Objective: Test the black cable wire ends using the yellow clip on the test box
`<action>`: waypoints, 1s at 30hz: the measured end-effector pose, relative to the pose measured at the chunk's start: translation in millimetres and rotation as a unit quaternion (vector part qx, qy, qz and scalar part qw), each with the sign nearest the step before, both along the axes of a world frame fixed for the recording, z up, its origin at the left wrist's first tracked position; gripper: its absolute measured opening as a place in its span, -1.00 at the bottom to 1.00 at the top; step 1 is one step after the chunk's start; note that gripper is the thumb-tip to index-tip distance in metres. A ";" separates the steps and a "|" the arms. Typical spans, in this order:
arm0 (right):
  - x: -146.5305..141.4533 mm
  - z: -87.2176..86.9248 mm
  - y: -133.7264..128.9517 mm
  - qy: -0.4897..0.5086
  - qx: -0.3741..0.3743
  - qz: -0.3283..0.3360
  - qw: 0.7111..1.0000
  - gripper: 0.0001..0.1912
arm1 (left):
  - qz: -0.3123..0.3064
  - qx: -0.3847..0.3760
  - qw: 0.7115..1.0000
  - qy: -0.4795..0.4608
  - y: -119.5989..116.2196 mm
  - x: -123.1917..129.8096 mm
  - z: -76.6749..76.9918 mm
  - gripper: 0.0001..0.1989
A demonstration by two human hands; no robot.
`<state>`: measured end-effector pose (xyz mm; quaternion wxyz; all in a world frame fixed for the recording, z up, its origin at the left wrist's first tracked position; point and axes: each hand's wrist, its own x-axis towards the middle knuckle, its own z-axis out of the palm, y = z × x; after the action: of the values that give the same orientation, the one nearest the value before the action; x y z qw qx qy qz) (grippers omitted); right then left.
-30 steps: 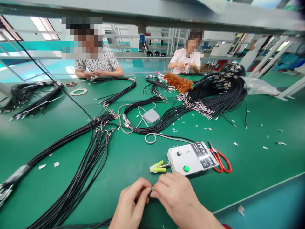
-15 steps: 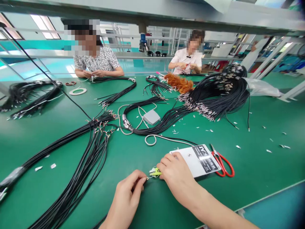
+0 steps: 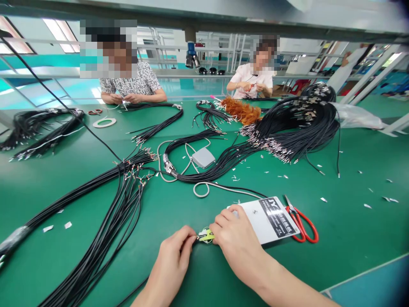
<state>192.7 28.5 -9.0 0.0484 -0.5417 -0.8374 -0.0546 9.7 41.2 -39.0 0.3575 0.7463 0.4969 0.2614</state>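
Note:
My left hand (image 3: pixel 175 258) pinches the end of a black cable (image 3: pixel 136 291), which trails under the wrist toward the bottom edge. Right beside its fingertips is a yellow-green clip-like part (image 3: pixel 207 235) on a white labelled machine (image 3: pixel 255 221). My right hand (image 3: pixel 234 234) lies against the machine's left side, its fingers closed round the yellow-green part. Red-handled scissors (image 3: pixel 302 224) rest at the machine's right edge.
Black cable bundles (image 3: pixel 105 230) spread over the green table (image 3: pixel 345 213), with a big heap (image 3: pixel 297 123) at back right. A grey box (image 3: pixel 203 158) sits mid-table among grey cords. Two people (image 3: pixel 136 83) (image 3: pixel 252 81) work across the table.
The cable end in my left hand has come closer to the yellow-green part, and the gap between my hands is smaller. The view has shifted slightly.

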 end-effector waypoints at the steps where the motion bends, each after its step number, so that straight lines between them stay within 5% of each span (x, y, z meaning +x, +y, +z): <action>1: -0.8 -1.8 1.0 -0.001 0.003 -0.003 1.000 -0.86 | 0.000 0.001 1.000 0.000 0.6 0.2 -0.6 -0.73; 8: 0.6 1.0 4.0 0.042 0.022 0.004 0.999 -0.87 | -0.002 0.013 1.000 -0.003 1.3 -0.2 -2.9 -0.72; 13: 36.1 14.8 -30.3 0.213 0.154 -0.031 0.964 -0.79 | -0.005 0.028 1.000 -0.007 1.5 -2.0 -1.3 -0.71; 16: 56.8 5.1 -57.2 0.242 0.233 -0.064 0.940 -0.74 | -0.009 0.034 0.999 -0.012 3.1 -3.0 -2.5 -0.71; 20: 58.1 -17.3 -77.7 0.230 0.244 -0.061 0.940 -0.75 | -0.010 0.035 0.999 -0.015 4.2 -3.5 -5.2 -0.73; 30: 56.2 -43.7 -76.1 0.226 0.300 -0.099 0.922 -0.80 | 0.022 0.007 1.000 0.009 -0.3 -17.1 3.1 -0.73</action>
<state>248.9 -47.6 -52.7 0.3905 -0.5803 -0.6906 -0.1839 -7.4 40.9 -35.9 0.3420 0.7400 0.5145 0.2660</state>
